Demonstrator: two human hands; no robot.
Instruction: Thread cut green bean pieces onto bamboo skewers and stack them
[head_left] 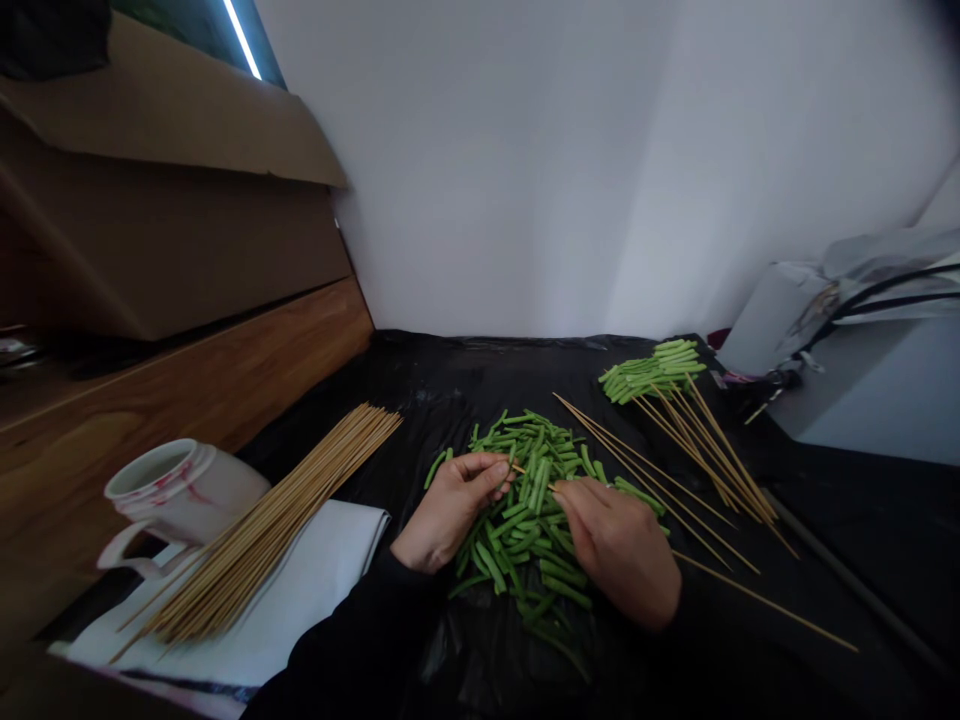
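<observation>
Over a loose pile of cut green beans (517, 545), both hands are closed on one thin bamboo skewer (765, 603). My left hand (454, 505) pinches near its pointed end, with thumb and forefinger together. From the other side my right hand (622, 545) grips the shaft, which runs out behind it toward the lower right. Between the hands, a few green bean pieces (538, 485) sit side by side across the skewer. Whether the left fingertips also pinch a bean piece is hidden.
Bundled bamboo skewers (277, 530) lie on a white folded cloth (330, 555) beside a mug (187, 500). Filled skewers (652, 372) rest at the back right, near loose skewers (645, 475). A cardboard box (187, 240) stands left; black plastic (450, 370) covers the table before a white wall.
</observation>
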